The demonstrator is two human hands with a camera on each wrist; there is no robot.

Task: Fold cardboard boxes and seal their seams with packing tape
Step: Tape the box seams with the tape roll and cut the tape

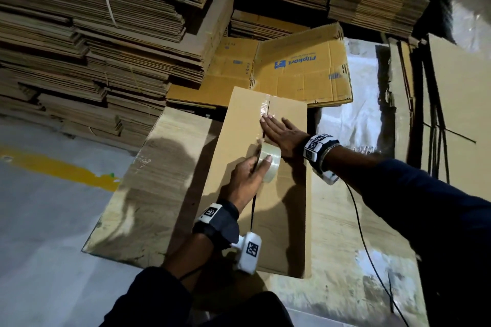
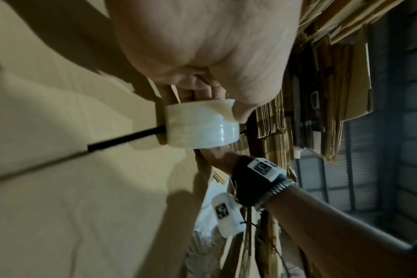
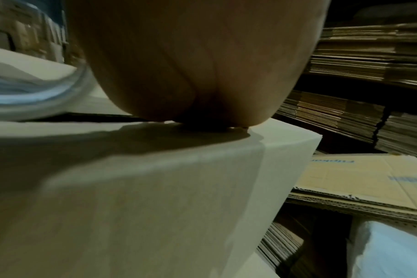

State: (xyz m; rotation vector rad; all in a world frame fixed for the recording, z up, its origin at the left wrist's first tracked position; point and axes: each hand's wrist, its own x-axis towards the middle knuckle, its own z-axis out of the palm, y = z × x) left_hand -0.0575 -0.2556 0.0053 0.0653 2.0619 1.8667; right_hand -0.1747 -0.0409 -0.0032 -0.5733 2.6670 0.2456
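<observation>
the cardboard box point(image 1: 239, 125) is showing plain tan, its centre seam point(image 1: 253, 210) reading as a black line. the tape roll point(image 1: 269, 164) is looking clear with a pale cream tint. the flattened carton point(image 1: 300, 66) behind is showing yellow-brown with a blue printed logo. the wrist bands point(image 1: 317, 145) are showing white with black square-code patterns. a yellow stripe point(image 1: 53, 167) is crossing the grey floor point(image 1: 39, 247).

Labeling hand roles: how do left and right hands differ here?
The left hand grips the tape roll; the right hand holds nothing. Left fingers curl round the roll; right fingers lie flat, pressing tape onto the box seam. Both are over the same box.
</observation>
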